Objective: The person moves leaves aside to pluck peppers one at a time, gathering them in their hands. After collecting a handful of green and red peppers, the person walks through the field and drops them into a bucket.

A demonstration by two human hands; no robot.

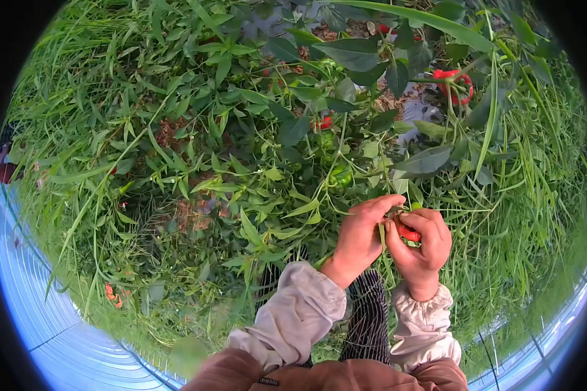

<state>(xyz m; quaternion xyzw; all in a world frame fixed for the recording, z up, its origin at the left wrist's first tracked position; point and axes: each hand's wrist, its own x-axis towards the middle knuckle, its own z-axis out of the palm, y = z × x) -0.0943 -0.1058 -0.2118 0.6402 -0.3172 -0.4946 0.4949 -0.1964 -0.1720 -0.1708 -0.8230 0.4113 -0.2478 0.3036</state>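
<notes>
A red pepper (407,232) shows between my two hands, partly covered by fingers. My right hand (424,246) is closed round it, thumb and fingers bent over its sides. Just to the left, my left hand (366,236) has its fingers bent toward the pepper's green top and stem, where leaves hide the fingertips. What the left fingers pinch is too small to make out. Green peppers (340,176) hang on the plant above my left hand.
A curled red pepper (454,88) hangs at the upper right, and a smaller red one (324,122) shows among leaves at upper centre. Dense grass (541,195) stands on the right. Orange-red pieces (113,295) lie at lower left. Blue sheeting (78,352) runs along the lower left edge.
</notes>
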